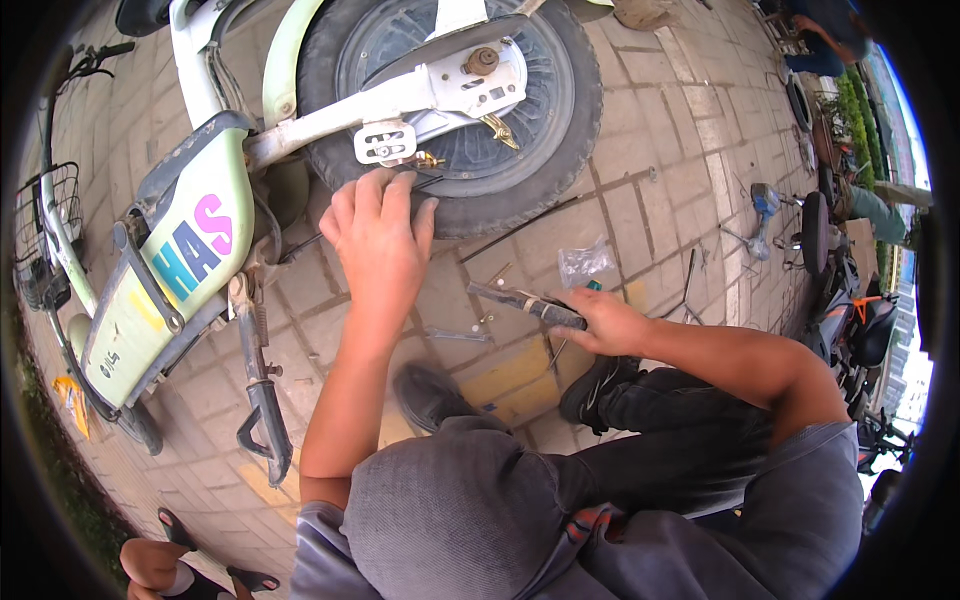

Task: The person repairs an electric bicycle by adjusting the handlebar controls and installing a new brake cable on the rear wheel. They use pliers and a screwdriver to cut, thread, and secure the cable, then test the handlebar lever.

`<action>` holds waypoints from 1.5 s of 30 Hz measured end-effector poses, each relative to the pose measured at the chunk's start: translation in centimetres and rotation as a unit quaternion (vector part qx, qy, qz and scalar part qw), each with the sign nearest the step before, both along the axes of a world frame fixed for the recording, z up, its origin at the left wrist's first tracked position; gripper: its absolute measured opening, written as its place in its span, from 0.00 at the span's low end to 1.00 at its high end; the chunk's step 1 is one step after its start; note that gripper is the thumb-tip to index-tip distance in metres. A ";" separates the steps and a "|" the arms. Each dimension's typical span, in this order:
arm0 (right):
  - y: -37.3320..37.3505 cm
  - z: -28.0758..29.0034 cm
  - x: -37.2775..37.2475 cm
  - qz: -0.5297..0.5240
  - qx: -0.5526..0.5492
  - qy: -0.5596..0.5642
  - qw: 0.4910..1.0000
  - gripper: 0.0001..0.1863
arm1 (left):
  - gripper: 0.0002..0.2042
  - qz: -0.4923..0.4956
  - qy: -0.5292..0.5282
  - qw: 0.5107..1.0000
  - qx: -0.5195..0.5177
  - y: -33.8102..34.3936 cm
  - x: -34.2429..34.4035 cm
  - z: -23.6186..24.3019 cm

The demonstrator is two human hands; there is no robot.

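My left hand [377,240] is curled at the lower edge of the rear wheel's tyre [515,200], just below a small brass fitting [425,158] and a slotted plate [385,140] on the white swingarm [360,108]; what its fingers hold is hidden. My right hand [605,323] grips a dark, worn hand tool [520,302] with a wrapped handle, held low over the paving. Around it lie a small clear plastic bag [585,262], a metal spanner [460,334] and a few thin rods and small parts.
The pale green two-wheeler [180,265] lies on its side on the paving [660,150]. A blue power tool [763,215] lies right, near parked vehicles [855,335]. Other people are at the top right [825,40], far right [875,205] and bottom left [150,565].
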State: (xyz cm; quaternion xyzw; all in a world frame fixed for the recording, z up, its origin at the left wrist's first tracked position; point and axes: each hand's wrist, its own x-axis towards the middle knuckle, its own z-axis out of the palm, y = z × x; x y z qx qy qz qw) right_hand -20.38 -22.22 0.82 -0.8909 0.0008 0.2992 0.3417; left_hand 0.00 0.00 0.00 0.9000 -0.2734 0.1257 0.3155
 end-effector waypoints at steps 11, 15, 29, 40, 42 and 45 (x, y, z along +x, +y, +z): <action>-0.4 5.0 4.8 -0.105 0.177 -0.114 0.972 0.13 | 0.03 -0.097 0.135 0.953 -0.255 3.8 -2.2 2.9; 3.8 6.6 7.6 -0.131 0.183 -0.101 0.969 0.12 | 0.05 -0.084 0.143 0.941 -0.294 4.9 -2.7 3.3; 6.2 7.7 9.9 -0.023 0.101 -0.261 0.960 0.17 | 0.06 -0.077 0.159 0.928 -0.327 5.1 -2.8 3.6; -5.5 3.6 4.0 0.132 -0.049 -0.179 0.974 0.16 | 0.06 -0.185 0.092 0.964 -0.168 3.0 -1.5 2.5; -10.2 2.0 1.5 0.216 -0.170 -0.152 0.949 0.15 | 0.05 -0.159 0.095 0.971 -0.153 1.5 -1.1 1.7; -14.8 -1.2 -2.8 0.175 -0.273 -0.052 0.945 0.13 | 0.07 -0.119 0.103 0.978 -0.138 0.9 -0.3 2.3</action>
